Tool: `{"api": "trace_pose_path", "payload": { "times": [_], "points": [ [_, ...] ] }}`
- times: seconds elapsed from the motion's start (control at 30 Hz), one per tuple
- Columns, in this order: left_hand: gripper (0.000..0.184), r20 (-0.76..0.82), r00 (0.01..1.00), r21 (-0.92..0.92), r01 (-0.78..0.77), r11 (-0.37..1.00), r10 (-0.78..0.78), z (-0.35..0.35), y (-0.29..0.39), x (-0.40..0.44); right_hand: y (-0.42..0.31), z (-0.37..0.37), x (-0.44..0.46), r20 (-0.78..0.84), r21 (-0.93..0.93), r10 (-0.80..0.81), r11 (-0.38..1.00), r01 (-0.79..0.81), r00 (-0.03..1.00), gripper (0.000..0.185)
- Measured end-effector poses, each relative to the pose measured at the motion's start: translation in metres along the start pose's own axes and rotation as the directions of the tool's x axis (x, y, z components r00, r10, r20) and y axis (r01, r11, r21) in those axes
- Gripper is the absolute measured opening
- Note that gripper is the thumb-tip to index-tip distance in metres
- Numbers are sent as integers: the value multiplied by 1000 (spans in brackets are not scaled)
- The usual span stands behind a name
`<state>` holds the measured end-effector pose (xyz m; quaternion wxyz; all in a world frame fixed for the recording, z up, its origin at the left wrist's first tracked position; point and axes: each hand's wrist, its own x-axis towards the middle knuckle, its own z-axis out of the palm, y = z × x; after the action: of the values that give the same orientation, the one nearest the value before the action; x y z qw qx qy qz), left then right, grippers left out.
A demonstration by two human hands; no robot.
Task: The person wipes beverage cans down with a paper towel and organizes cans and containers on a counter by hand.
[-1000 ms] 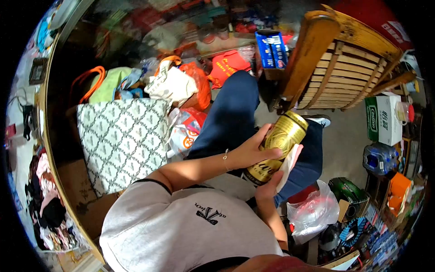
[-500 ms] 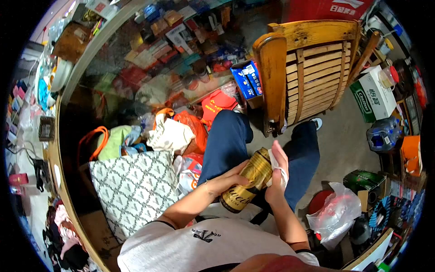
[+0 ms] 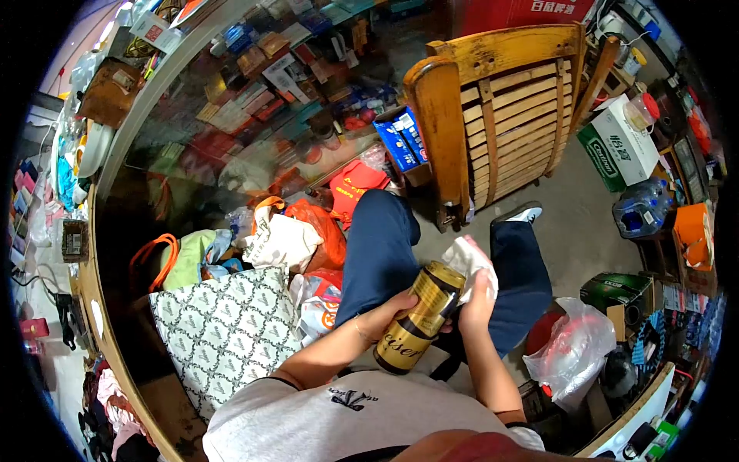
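A gold beer can (image 3: 408,339) with dark lettering ending in "eiser" is tilted over my lap, its upper end leaning away to the right. My left hand (image 3: 389,314) is closed around its left side. In my right hand (image 3: 479,306) is a crumpled white tissue (image 3: 468,258), pinched beside the can's upper end. Part of the tissue stands up above the fingers. The fingers of my left hand behind the can are partly hidden.
A folded wooden slatted chair (image 3: 508,115) stands ahead of my knees. To the left are a patterned box (image 3: 223,331) and several bags beside a glass display case (image 3: 254,146). A clear plastic bag (image 3: 573,350) and a green-white carton (image 3: 620,142) are at right.
The tissue has come off the can's upper side and now sticks up at its right. The can has turned, showing different lettering. My view has shifted slightly right.
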<state>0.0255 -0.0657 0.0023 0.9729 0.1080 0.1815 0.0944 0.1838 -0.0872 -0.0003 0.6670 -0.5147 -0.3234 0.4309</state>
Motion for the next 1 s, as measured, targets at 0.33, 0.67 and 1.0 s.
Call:
{"api": "trace_pose_path", "payload": {
  "times": [0.33, 0.67, 1.0],
  "points": [
    [47, -379, 924, -9, -49, 999, 42, -8, 0, 2, -6, 7, -5, 287, -401, -218, 857, 323, 933, 36],
    [48, -464, 849, -172, -364, 915, 251, -100, -28, 3, 8, 25, -21, 735, -396, -194, 655, 643, 650, 44],
    [64, -427, 866, -229, -381, 896, 259, -39, 10, -1, 5, 21, -46, 777, -291, -176, 750, 594, 604, 53]
  ]
}}
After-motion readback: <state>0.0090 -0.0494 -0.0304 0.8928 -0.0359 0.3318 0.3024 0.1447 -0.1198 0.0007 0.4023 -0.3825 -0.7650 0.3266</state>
